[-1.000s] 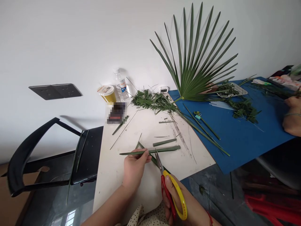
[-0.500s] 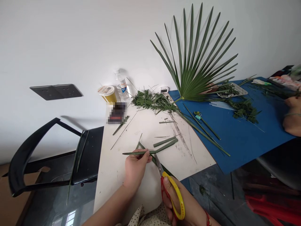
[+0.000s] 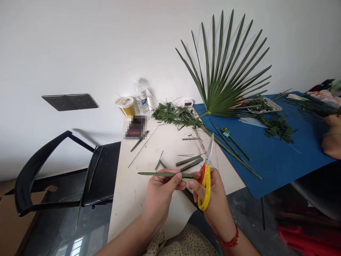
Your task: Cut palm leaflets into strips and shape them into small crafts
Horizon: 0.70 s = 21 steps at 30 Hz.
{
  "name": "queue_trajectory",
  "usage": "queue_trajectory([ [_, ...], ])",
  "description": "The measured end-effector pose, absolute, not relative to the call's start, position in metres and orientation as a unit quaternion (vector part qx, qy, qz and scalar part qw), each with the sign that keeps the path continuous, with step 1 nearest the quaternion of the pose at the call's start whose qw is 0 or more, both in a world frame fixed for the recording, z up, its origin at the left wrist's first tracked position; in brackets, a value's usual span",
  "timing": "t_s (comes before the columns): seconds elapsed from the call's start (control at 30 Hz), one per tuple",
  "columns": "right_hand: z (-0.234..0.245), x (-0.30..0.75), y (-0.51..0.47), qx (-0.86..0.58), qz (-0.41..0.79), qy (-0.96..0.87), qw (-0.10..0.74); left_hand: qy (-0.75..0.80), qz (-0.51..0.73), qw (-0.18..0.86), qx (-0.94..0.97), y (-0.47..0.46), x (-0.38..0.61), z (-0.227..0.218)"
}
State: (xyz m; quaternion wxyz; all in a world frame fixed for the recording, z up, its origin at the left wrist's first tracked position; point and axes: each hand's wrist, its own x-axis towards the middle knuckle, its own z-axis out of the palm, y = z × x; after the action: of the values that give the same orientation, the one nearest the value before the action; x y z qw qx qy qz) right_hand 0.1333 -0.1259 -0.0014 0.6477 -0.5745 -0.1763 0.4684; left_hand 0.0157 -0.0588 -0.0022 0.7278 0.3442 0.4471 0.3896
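Note:
Pinched between thumb and fingers of my left hand (image 3: 165, 185) is a narrow green palm leaf strip (image 3: 154, 174), lying level with its pointed tip to the left. My right hand (image 3: 210, 188) has red-and-yellow handled scissors (image 3: 207, 185) around it, their blades together and pointing up, away from the strip. That hand's thumb and fingertips are at the strip's right end; whether they pinch it is hard to make out. Just beyond my hands, cut leaf pieces (image 3: 188, 160) rest on the white table (image 3: 133, 209). Another dark leaf length runs below my hands, partly hidden.
A heap of leaf trimmings (image 3: 173, 115) lies at the back, near a clear bottle (image 3: 141, 97) and a yellow cup (image 3: 125, 106). One large fan palm leaf (image 3: 221, 89) leans on the wall above the blue table (image 3: 266, 170). A black chair (image 3: 103, 174) stands left; another person's arm (image 3: 331, 137) shows right.
The scissors have come away from the strip and swung upward in my right hand, their blades now together. My right fingers have moved to the strip's right end, beside my left hand.

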Motion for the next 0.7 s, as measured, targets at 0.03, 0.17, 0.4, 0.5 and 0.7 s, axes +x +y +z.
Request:
queue_trajectory([
  [0.03,0.001,0.132,-0.122,-0.564,0.467,-0.18,0.657,0.445,0.385,0.731,0.346,-0.06,0.016,-0.002],
  [0.17,0.004,0.134,-0.115,-0.541,0.464,-0.192,0.674,0.446,0.369,0.735,0.354,-0.058,0.011,0.0],
  [0.4,-0.006,0.157,-0.119,-0.569,0.43,-0.182,0.676,0.483,0.321,0.732,0.358,-0.04,-0.022,0.002],
  [0.5,-0.01,0.165,-0.123,-0.578,0.441,-0.182,0.662,0.49,0.275,0.737,0.375,-0.037,-0.034,0.0],
  [0.7,-0.018,0.171,-0.127,-0.613,0.427,-0.189,0.638,0.527,0.218,0.638,0.517,-0.039,-0.037,-0.01],
])
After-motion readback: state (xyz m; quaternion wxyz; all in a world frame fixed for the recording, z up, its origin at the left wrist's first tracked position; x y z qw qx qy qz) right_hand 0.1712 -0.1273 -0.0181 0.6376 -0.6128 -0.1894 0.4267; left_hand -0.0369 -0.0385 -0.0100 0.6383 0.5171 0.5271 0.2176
